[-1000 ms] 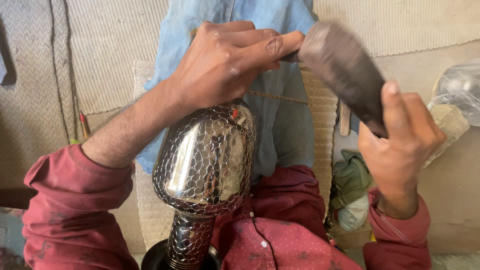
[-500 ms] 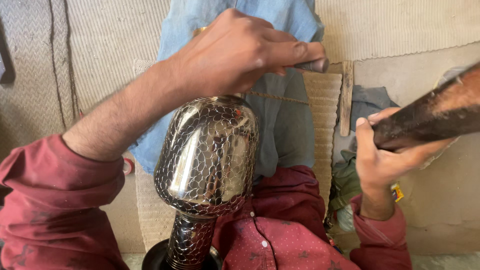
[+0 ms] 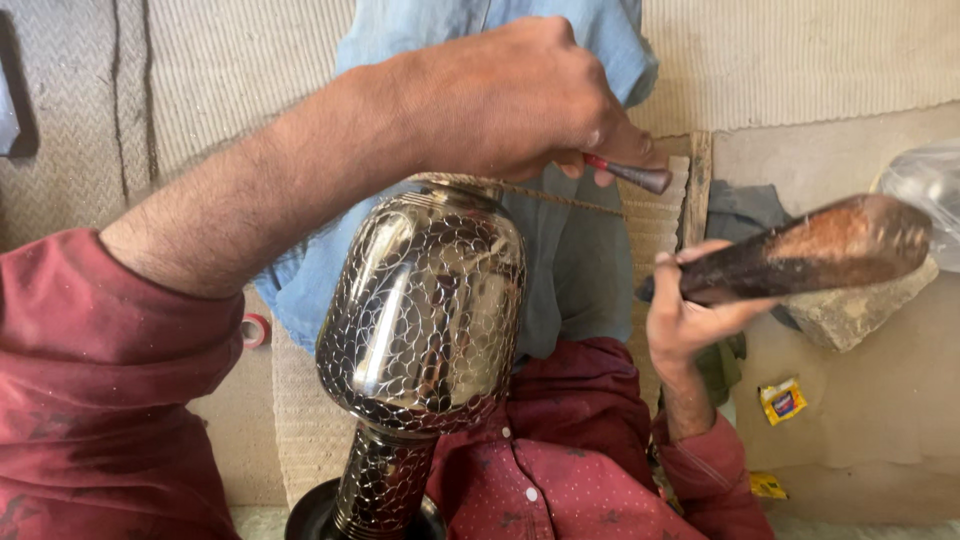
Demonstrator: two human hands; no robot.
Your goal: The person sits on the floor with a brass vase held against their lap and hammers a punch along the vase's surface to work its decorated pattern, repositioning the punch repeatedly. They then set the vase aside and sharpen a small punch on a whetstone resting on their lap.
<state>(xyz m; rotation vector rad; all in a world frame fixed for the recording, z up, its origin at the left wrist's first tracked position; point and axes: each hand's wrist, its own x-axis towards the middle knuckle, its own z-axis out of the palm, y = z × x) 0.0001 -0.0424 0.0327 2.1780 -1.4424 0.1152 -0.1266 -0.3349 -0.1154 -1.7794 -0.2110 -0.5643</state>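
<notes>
Engraved metal vase [image 3: 425, 310] under left-hand fingers [image 3: 590, 140], chisel [image 3: 630, 175] gripped

the shiny silver metal vase [image 3: 425, 310] at centre carries an engraved dark scale pattern over body and neck. the dark brown wooden mallet [image 3: 810, 250] at right shows a reddish worn patch. the thin tool [image 3: 630, 174] above has a red and dark handle. the dark red sleeves [image 3: 100, 400] at lower left look stained; the maroon cloth [image 3: 560, 470] at the bottom bears small white dots. the pale blue fabric [image 3: 580, 250] hangs behind the vase.
</notes>
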